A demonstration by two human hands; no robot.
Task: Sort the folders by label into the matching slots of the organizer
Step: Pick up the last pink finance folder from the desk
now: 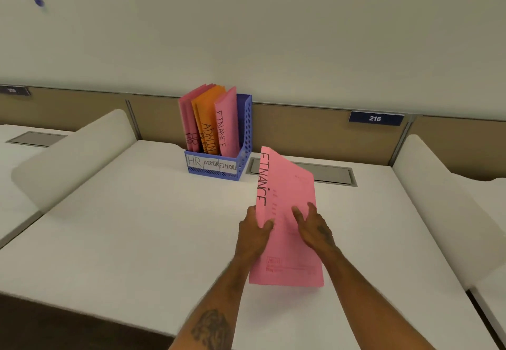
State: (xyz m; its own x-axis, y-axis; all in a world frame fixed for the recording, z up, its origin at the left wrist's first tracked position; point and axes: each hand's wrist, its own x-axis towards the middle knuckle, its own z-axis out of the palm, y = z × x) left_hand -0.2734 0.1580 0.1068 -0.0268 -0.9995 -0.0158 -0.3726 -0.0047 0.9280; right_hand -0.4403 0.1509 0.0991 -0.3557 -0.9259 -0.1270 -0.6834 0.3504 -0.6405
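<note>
A pink folder [287,185] marked FINANCE is held above the white desk [137,226], tilted with its spine to the left. My left hand [253,233] grips its left edge, thumb on the front. My right hand [315,229] rests with spread fingers on its face. At the back of the desk stands a blue organizer [243,163] with slots labelled HR, ADMIN and FINANCE. Pink HR folders [189,119] stand in the left slot, orange ADMIN folders [206,125] in the middle one, and a pink FINANCE folder [227,125] in the right one.
A grey cable hatch [328,174] lies in the desk behind the held folder. White padded dividers stand at the left [74,155] and right [438,199]. A beige partition with a plate reading 216 [375,118] runs along the back.
</note>
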